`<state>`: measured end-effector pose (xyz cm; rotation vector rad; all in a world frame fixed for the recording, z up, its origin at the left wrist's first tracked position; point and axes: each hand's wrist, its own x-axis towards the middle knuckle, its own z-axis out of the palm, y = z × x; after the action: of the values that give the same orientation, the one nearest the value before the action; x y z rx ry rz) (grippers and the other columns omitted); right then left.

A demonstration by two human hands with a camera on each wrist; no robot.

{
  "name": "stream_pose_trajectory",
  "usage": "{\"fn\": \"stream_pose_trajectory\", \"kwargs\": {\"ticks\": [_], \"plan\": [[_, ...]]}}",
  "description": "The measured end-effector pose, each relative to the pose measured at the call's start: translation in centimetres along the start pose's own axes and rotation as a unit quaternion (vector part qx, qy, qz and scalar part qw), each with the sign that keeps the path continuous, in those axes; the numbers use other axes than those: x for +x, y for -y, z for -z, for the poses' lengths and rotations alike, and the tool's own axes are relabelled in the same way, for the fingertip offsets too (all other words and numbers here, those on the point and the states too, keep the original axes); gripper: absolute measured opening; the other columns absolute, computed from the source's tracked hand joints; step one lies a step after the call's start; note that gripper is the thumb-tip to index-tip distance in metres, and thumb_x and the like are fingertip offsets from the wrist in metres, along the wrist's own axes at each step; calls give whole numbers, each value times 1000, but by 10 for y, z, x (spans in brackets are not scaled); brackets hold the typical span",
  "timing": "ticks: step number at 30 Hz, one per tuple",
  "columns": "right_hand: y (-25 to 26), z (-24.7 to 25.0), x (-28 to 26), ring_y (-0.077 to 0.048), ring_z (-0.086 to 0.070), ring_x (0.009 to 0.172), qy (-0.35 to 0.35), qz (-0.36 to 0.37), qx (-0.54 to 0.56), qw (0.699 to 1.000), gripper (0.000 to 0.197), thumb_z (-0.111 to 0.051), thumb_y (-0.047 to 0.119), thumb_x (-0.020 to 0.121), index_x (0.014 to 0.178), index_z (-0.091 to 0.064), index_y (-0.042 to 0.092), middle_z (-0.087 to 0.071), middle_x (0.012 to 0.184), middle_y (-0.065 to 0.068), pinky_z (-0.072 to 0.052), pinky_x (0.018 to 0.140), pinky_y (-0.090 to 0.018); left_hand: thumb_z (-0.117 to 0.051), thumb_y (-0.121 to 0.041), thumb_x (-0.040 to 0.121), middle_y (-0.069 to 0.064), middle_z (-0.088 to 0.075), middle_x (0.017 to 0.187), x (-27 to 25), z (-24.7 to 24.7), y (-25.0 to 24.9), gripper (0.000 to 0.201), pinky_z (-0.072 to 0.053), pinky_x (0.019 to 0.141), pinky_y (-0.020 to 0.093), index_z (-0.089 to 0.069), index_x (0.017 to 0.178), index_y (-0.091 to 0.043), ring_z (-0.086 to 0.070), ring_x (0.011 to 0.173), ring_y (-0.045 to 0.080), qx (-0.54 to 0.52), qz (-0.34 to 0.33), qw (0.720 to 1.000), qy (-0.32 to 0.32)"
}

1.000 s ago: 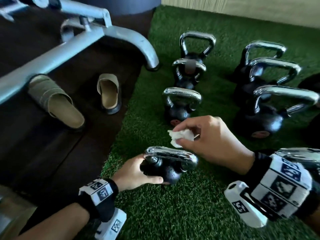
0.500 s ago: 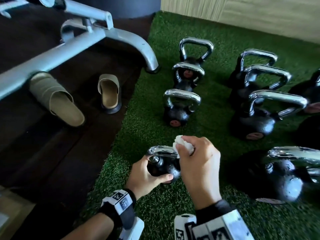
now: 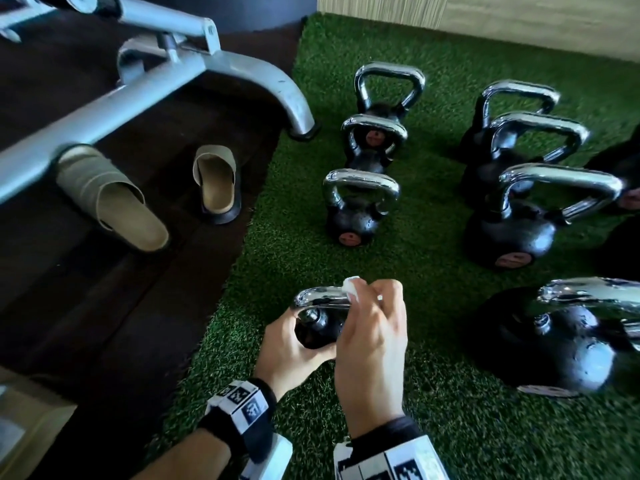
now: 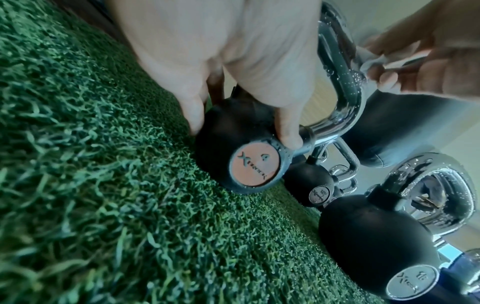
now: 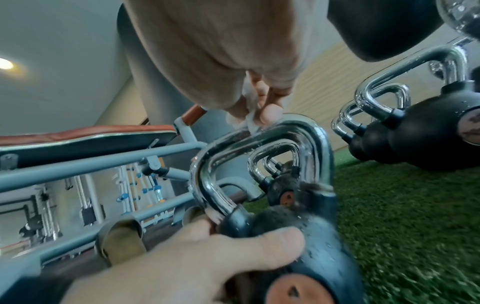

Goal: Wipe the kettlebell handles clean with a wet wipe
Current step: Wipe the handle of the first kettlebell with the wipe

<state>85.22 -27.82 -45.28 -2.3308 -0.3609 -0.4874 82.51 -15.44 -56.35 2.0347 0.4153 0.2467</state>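
A small black kettlebell (image 3: 317,329) with a chrome handle (image 3: 320,296) stands on green turf near me. My left hand (image 3: 294,344) grips its round body (image 4: 233,131), thumb across the front (image 5: 233,244). My right hand (image 3: 372,327) pinches a crumpled white wet wipe (image 3: 350,289) and presses it on the top of the handle (image 5: 262,135). The wipe (image 5: 250,123) is mostly hidden by my fingertips (image 5: 270,113). In the left wrist view the wipe (image 4: 369,63) touches the wet handle (image 4: 342,86).
Several more chrome-handled kettlebells stand in rows on the turf: one ahead (image 3: 356,209), larger ones to the right (image 3: 519,223) and near right (image 3: 561,341). A grey bench frame (image 3: 166,77) and two tan slippers (image 3: 218,181) lie on the dark floor at left.
My right hand has come down from above the kettlebell onto its handle with the wipe and moved left along it. My left hand has kept its grip on the body.
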Motion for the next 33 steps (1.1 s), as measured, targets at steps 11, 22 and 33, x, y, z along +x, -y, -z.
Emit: {"fn": "stream_pose_trajectory", "kwargs": {"ticks": [11, 22, 33], "plan": [[-12, 0, 4, 4, -52, 75, -33, -89, 93, 991, 24, -64, -3, 93, 108, -76, 12, -53, 97, 0, -35, 73, 5, -89, -68, 54, -21, -71, 110, 5, 7, 1, 66, -61, 90, 30, -57, 109, -50, -70, 101, -6, -7, -5, 999, 36], [-39, 11, 23, -1, -58, 84, -8, -229, 157, 961, 20, -59, 12, 99, 109, -76, 14, -58, 96, 2, -41, 73, -9, -94, -58, 60, -18, -71, 109, 2, 8, -2, 66, -61, 89, 28, -51, 109, -50, -71, 99, -2, 12, -10, 999, 41], [-76, 2, 9, -10, -54, 64, 25, -422, 510, 749, 25, -53, 10, 104, 91, -73, 5, -62, 71, -3, -46, 63, -22, -92, -60, 61, -20, -71, 117, 1, 11, -8, 70, -59, 95, 31, -52, 118, -52, -69, 108, -3, 2, -3, 998, 56]]}}
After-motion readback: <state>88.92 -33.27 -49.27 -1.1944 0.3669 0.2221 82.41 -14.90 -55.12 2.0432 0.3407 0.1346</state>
